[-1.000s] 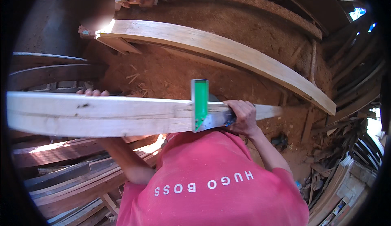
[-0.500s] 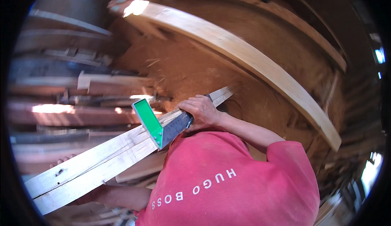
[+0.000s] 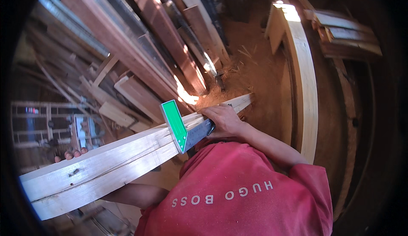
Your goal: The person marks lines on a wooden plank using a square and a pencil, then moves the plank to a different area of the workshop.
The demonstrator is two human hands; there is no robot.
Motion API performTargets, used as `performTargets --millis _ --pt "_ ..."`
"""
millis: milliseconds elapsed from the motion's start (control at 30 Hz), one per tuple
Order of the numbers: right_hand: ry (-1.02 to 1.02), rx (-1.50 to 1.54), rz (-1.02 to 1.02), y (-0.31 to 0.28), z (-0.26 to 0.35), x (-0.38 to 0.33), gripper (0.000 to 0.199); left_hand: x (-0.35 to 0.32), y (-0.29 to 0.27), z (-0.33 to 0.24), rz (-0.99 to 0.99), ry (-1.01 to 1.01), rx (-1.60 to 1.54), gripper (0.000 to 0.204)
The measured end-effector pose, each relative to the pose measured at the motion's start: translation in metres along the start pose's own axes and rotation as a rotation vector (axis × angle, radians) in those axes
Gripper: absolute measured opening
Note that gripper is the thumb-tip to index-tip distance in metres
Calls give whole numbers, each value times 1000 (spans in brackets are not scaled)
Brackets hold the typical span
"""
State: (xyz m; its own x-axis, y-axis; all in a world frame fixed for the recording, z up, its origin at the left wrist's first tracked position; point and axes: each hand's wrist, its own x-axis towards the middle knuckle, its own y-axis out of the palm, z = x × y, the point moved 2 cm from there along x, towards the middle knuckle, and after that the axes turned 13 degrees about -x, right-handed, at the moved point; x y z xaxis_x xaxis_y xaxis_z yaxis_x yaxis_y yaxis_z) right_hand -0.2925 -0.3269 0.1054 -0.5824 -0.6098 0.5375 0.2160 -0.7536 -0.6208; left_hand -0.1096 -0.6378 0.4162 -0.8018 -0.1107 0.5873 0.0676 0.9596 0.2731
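Between the right hand and left hand slanted a long, pale wooden beam, probably heavy, stiff, best held near both ends. The right gripped it and a green-handled metal square; the left, mostly hidden, curled over its edge.

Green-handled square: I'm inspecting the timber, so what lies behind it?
A pale plank shows on both sides of the square. The wood directly behind the square is covered and can't be seen.

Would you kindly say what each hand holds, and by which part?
The left hand holds the beam near its left end, fingers over the far edge; the right hand grips the square's blade against the beam.
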Motion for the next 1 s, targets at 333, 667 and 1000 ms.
performTargets --millis 333,667,1000 --pt "-276 125 191 44 -3 8 78 -70 66 -42 -328 41 179 48" --pt "-309 263 154 110 47 -8 68 -98 71 -71 -481 -9 257 47" --pt "-225 259 172 181 68 27 78 -68 7 -94 -629 -299 238 46"
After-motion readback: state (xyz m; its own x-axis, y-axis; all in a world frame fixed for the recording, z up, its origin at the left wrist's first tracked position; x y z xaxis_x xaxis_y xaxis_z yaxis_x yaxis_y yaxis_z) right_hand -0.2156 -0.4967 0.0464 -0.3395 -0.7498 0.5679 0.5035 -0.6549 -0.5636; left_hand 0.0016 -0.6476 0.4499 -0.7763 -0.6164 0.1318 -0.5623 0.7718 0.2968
